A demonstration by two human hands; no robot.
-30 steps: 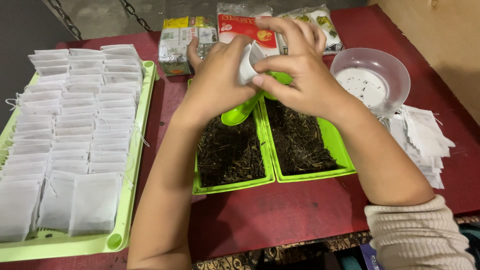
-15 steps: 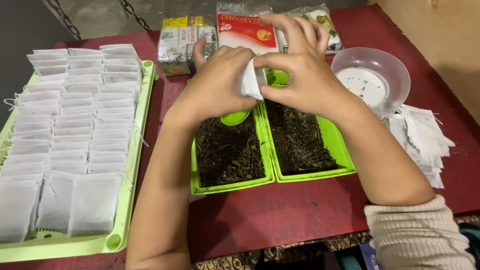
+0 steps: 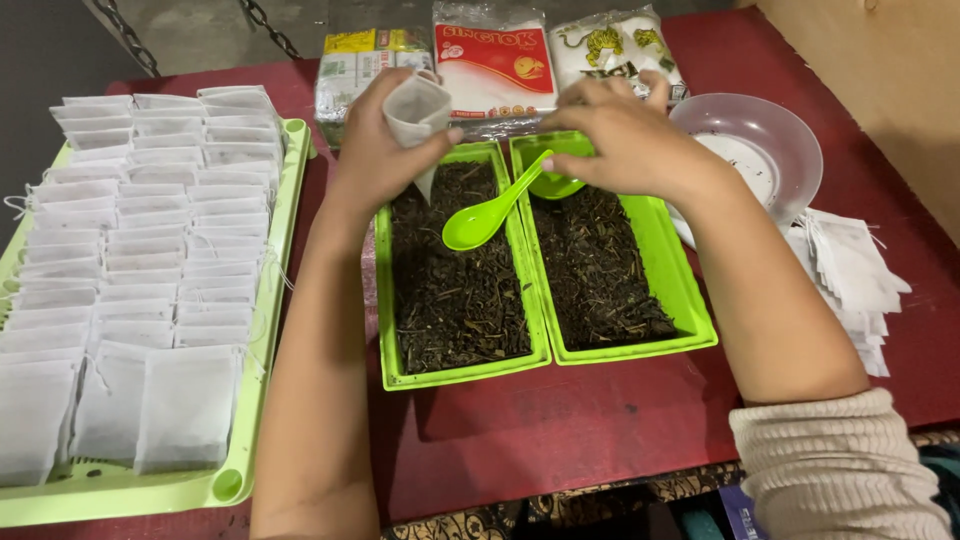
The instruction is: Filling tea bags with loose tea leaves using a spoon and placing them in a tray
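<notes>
The left hand [image 3: 385, 150] is gripping a small white filter bag [image 3: 418, 110], holding it upright with the mouth open, just above the far end of the left green tray [image 3: 392, 300] of dark loose tea. The right hand [image 3: 625, 140] is closing its fingers on the handle of a green spoon [image 3: 490, 215], whose bowl is lying over the rim between the left tray and the right green tray [image 3: 690, 290]. It seems the filling step is in hand: the bag is waiting and the spoon is being taken. The next move is calling for a level scoop and a steady bag mouth. Both forearms are reaching forward over the trays, the wrists bending down. Left of the trays, a pale tray [image 3: 255, 400] is carrying rows of flat bags [image 3: 150, 220].
</notes>
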